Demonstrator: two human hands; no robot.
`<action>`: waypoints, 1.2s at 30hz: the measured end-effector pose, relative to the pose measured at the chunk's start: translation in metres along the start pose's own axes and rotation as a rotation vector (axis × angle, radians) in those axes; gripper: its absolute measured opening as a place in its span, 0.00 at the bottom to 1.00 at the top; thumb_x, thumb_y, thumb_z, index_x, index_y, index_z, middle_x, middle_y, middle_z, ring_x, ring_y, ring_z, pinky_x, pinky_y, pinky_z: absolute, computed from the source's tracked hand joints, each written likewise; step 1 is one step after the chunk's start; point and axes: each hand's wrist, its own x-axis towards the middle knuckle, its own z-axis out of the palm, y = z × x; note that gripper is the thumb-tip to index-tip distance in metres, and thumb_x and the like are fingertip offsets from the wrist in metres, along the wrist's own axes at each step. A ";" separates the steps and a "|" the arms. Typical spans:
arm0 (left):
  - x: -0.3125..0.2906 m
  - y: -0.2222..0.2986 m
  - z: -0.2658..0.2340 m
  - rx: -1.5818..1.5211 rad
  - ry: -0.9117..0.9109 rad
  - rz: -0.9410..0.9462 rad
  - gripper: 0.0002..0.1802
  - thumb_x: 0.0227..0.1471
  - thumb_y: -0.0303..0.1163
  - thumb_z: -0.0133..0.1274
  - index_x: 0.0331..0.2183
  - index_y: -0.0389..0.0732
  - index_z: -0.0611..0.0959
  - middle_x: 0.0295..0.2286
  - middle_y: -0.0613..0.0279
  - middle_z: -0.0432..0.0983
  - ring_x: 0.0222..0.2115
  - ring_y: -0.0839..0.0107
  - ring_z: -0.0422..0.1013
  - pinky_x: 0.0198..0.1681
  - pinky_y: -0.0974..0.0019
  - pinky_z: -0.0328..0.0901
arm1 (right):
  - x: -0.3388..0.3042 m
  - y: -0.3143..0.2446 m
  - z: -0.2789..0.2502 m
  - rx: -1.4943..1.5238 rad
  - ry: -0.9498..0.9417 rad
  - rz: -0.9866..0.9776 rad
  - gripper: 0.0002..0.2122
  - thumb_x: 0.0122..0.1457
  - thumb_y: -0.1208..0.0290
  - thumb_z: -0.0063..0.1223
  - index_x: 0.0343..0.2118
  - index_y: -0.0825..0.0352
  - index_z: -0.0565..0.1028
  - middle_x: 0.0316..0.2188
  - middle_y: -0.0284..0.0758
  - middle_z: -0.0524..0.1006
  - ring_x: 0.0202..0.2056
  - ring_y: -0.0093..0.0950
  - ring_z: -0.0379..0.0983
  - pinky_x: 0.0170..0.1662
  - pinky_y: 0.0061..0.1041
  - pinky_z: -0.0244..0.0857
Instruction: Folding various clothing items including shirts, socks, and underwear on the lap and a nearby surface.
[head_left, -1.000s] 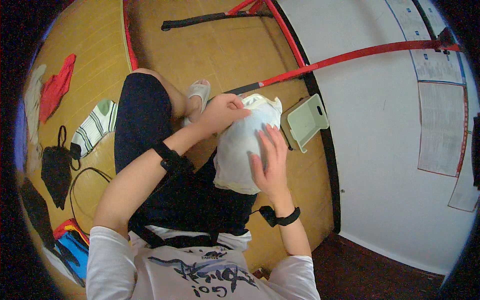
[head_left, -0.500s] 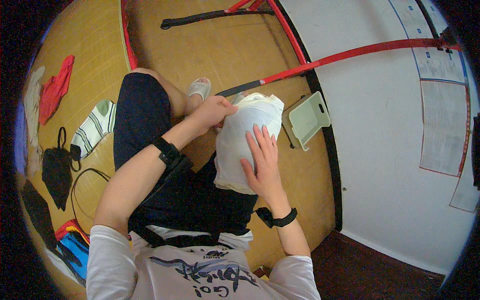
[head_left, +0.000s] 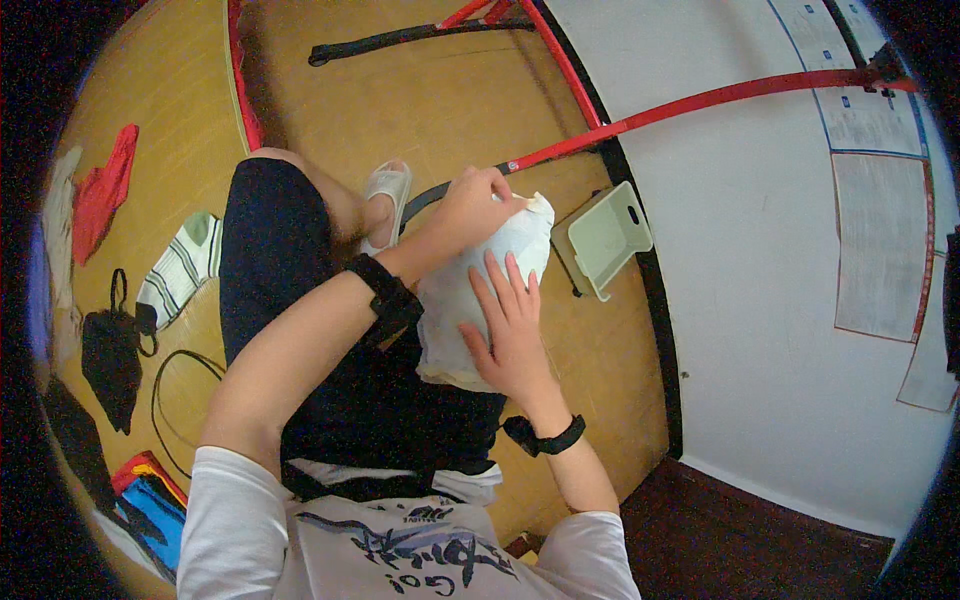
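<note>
Two hands work on one white cloth [head_left: 470, 300] that lies across the person's lap, over the dark shorts [head_left: 290, 290], as they sit on the wooden floor [head_left: 440, 110]. The left hand [head_left: 478, 208] is closed on the cloth's far end, pinching the bunched fabric there. The right hand [head_left: 510, 330] lies flat on top of the cloth with its fingers [head_left: 500, 285] spread wide and pointing away from the body; it grips nothing. Each wrist carries a black band.

Just beside the cloth, toward the white wall [head_left: 740, 300], a pale green dustpan [head_left: 608, 238] rests on the floor. A red metal frame [head_left: 700, 100] crosses above it. Well apart on the person's left lie a striped sock [head_left: 180, 270], a red garment [head_left: 105, 190] and a black bag [head_left: 110, 360].
</note>
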 end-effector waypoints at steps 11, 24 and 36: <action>0.009 -0.022 -0.013 -0.182 0.131 -0.331 0.14 0.50 0.37 0.56 0.26 0.33 0.80 0.20 0.54 0.75 0.22 0.67 0.72 0.26 0.62 0.65 | -0.006 0.004 0.004 0.144 0.085 0.018 0.30 0.52 0.69 0.54 0.59 0.66 0.59 0.63 0.44 0.51 0.64 0.45 0.41 0.65 0.48 0.31; -0.001 -0.031 -0.005 -0.146 -0.062 -0.416 0.14 0.49 0.37 0.55 0.25 0.34 0.78 0.19 0.55 0.74 0.22 0.68 0.70 0.29 0.64 0.65 | 0.041 0.083 -0.003 0.686 0.513 0.509 0.18 0.61 0.66 0.47 0.52 0.67 0.67 0.51 0.37 0.69 0.53 0.31 0.64 0.57 0.28 0.54; 0.000 -0.017 -0.009 -0.273 -0.010 -0.389 0.12 0.51 0.36 0.55 0.30 0.36 0.77 0.22 0.63 0.74 0.23 0.73 0.68 0.26 0.67 0.64 | 0.083 0.153 -0.012 1.355 -0.038 0.501 0.12 0.60 0.59 0.49 0.37 0.63 0.73 0.29 0.23 0.73 0.27 0.14 0.64 0.30 0.13 0.57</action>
